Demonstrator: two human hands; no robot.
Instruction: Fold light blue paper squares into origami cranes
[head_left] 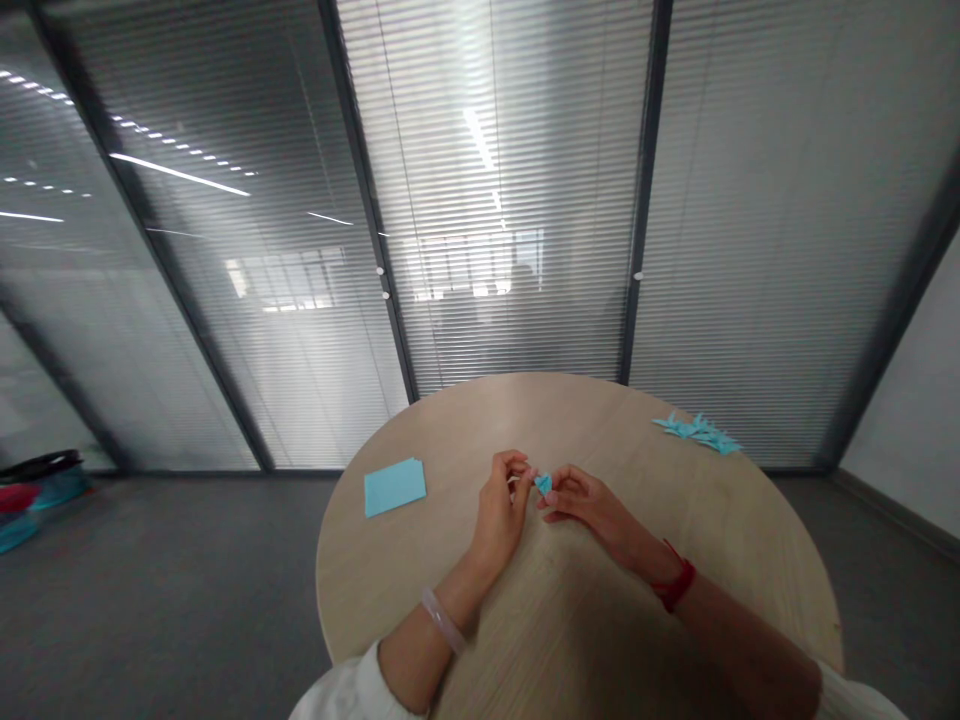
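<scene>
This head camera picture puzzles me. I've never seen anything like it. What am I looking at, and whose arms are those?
No machine here: those are a person's own arms, filmed by a camera worn on their head, looking forward and down. The left hand and right hand hold a small piece of folded blue paper between their fingers. On the round wooden table lie a flat blue paper square and, farther off, a heap of folded blue paper shapes.

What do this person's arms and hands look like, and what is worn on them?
The left hand and right hand are bare, without gloves. A pale, smooth bangle circles the left wrist, and a red band circles the right wrist. Both arms come out of loose white sleeves.
</scene>
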